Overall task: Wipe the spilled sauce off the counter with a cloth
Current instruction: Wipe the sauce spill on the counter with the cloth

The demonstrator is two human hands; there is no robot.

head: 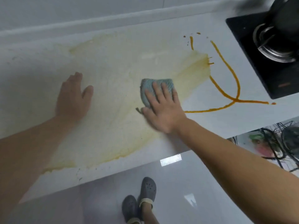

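A folded blue-grey ribbed cloth (155, 89) is pressed flat onto the white glossy bench (202, 126) by the right hand (163, 110), whose grip is spread: the fingers are laid straight over the cloth and the thumb is set against its near edge, so the cloth is pushed rather than pinched. The left hand (72, 96) is rested flat on the bench, well apart from the cloth towards the left, with its grip likewise spread and nothing held. The cloth is found near the middle of the bench, inside a wide pale yellow smeared film (116, 65) that is stretched from the back edge to the front edge. Towards the right end, thick orange sauce lines (226, 62) are seen unwiped, looped and crossed just short of a black glass hob (252, 59) on which a dark pot (278, 26) is stood. The wiping is judged to be roughly half done, since the heaviest sauce is untouched and only thinned residue is left elsewhere. Several risks are foreseen: the film may merely be spread wider if the loaded cloth is not turned to a clean face; sauce may be pushed over the front edge onto the grey tiled floor (178, 191), where grey clogs (147, 189) are seen; the thick lines may be dragged onto the hob by a careless rightward stroke; and the left hand may be slid on the slick film if weight is put on it.
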